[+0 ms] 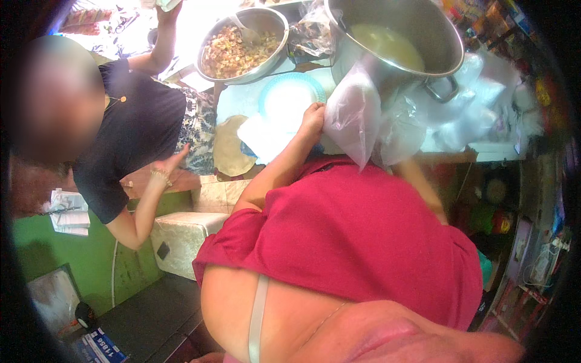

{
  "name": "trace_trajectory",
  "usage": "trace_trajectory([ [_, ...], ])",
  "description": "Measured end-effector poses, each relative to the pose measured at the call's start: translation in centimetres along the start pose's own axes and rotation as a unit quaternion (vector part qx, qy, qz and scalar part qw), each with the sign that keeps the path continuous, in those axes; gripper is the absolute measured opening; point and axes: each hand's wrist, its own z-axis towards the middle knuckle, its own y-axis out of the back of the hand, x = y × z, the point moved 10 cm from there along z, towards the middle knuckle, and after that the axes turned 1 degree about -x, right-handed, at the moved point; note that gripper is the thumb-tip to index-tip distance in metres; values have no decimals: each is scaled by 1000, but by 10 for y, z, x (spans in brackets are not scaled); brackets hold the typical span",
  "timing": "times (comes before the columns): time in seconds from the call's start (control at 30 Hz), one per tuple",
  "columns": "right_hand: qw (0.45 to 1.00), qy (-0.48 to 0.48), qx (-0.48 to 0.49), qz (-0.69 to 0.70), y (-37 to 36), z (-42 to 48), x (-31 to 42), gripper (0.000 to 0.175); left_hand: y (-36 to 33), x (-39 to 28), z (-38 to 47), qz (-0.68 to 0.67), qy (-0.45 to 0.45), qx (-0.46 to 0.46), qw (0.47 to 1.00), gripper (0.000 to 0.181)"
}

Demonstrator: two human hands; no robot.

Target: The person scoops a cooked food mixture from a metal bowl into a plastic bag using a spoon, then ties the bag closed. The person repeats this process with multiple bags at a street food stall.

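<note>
My left hand [314,120] has its fingers closed at the edge of a clear plastic bag [353,113], beside a stack of pale plates with a blue rim [292,93]. My right forearm runs up behind the hanging bags, which hide the right hand. Another thin clear bag [401,131] hangs beside the first. Beyond them stands a large metal pot [379,75] with pale yellowish liquid inside. A metal bowl [282,50] of chopped food, with a spoon [245,31] in it, is at the upper middle.
Another person [140,113] in a dark shirt stands at the left, one hand raised, the other open near the table. Several filled clear bags [472,109] lie right of the pot. A round tan mat [233,145] is near the table edge; a whitish box [181,240] stands below.
</note>
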Motion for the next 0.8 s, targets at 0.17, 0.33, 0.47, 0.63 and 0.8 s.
trace_trajectory([
  [0.17, 980, 137, -84, -117, 20, -5, 73, 39, 8, -51, -43, 68, -82, -16, 994, 51],
  [0.33, 977, 212, 17, 33, -7, -27, 139, 61, -33, -162, -117, 279, -348, 19, 895, 78],
  [0.47, 956, 245, 2, -161, -38, -24, 150, 78, -94, -185, -147, 283, -448, 148, 835, 102],
  [0.63, 965, 160, -5, -205, -55, -11, 110, 79, -96, -151, -115, 271, -380, 110, 877, 107],
  [0.8, 953, 133, 63, -266, -66, -6, 100, 77, -76, -110, -83, 205, -349, 129, 905, 104],
])
